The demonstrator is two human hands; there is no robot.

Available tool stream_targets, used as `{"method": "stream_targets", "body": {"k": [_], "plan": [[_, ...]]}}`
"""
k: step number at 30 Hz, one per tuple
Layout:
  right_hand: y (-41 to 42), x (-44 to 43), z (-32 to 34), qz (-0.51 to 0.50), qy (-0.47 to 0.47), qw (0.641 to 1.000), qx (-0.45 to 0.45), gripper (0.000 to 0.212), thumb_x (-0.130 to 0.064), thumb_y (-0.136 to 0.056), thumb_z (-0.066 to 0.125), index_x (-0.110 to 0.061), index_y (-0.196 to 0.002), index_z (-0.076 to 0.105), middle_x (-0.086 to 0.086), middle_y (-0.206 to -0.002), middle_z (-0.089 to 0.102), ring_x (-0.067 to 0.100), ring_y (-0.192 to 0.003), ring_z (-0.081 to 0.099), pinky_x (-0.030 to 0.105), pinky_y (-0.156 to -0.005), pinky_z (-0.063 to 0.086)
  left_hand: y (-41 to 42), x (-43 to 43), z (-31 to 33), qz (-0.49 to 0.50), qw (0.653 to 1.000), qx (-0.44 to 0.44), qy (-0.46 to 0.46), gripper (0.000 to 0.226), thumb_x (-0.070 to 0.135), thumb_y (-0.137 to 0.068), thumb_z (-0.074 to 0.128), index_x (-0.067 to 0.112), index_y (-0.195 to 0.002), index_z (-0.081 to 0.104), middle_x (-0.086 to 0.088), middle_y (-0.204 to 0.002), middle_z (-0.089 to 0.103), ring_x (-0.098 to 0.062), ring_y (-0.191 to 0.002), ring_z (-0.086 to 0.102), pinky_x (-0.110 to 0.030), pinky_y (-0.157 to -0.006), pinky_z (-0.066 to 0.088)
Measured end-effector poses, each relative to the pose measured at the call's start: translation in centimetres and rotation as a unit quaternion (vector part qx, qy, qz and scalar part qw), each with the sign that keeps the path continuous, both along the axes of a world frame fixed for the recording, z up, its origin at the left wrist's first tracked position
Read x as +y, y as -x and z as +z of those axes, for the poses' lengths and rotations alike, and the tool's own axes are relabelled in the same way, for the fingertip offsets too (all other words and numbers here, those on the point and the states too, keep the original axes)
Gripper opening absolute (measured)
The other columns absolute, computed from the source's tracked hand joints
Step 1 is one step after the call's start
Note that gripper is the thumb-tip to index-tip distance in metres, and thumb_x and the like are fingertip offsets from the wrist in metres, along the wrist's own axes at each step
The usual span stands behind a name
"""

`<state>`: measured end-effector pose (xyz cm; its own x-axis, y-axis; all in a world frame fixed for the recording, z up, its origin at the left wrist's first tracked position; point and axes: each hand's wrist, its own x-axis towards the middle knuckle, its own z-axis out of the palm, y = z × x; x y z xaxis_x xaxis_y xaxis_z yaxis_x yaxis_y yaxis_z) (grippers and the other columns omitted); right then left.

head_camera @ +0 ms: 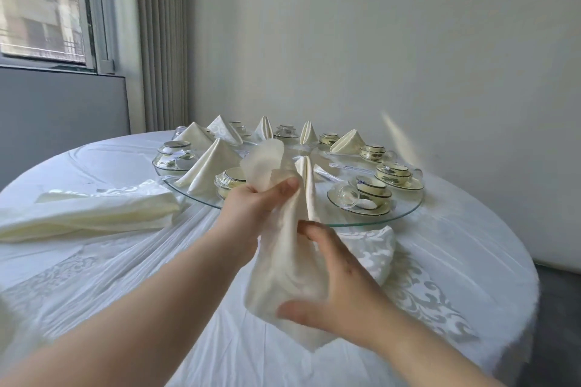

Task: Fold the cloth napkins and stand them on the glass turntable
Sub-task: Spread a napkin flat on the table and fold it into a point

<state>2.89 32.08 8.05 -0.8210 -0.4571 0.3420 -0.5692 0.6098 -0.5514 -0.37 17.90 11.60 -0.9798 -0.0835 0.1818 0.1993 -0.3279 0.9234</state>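
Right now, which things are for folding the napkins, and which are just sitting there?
For the job: held napkin, left hand, right hand, standing napkins, napkin pile, glass turntable.
Just lying about: cups and saucers, window, curtain.

One wide, head-worn view
It looks forward and slightly down across the bench (94,160), close to it, facing the wall (377,41).

Restaurant dining room — clothed round table (471,245), glass turntable (405,214), stacked tableware (394,171).

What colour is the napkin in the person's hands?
The napkin is plain cream; head view shows it.
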Motion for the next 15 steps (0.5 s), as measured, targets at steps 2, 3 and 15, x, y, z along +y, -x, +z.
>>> {"method": "stream_targets", "body": {"k": [2, 3, 15], "plan": [[0.2, -1.2, -1.7, -0.006, 0.007, 0.99, 0.143, 0.06, -0.046, -0.064, 0.062, -0.043, -0.118, 0.037, -0.019, -0.126, 0.044, -0.006, -0.109, 0.036, 0.002, -0.087, 0.022, -0.2, -0.2, 0.4, 0.024, 1.0, 0.007, -0.001, 0.014, 0.019, -0.069, 0.071, 0.008, -0.069, 0.062, -0.005, -0.059, 0.061, -0.019, -0.052, 0.057, -0.025, -0.054, 0.048], [0.4, -1.6, -2.0, -0.023, 0.046, 0.982, 0.181, 0.043, -0.042, -0.064, 0.057, -0.039, -0.106, 0.048, -0.012, -0.112, 0.058, 0.0, -0.1, 0.044, 0.006, -0.08, 0.029, -0.4, -0.3, 0.6, 0.035, 0.999, 0.014, 0.008, 0.016, 0.02, -0.069, 0.072, 0.008, -0.07, 0.061, -0.007, -0.063, 0.06, -0.019, -0.056, 0.056, -0.026, -0.057, 0.046], [1.4, 2.0, 5.3, -0.115, 0.444, 0.888, 0.02, 0.019, -0.006, -0.091, 0.05, -0.003, -0.073, 0.055, -0.004, -0.061, 0.051, 0.009, -0.063, 0.044, 0.02, -0.053, 0.034, -1.6, -4.7, 3.4, 0.151, 0.983, 0.073, 0.068, 0.019, 0.022, -0.083, 0.063, 0.011, -0.068, 0.058, 0.004, -0.052, 0.061, -0.01, -0.05, 0.055, -0.015, -0.053, 0.05]]}}
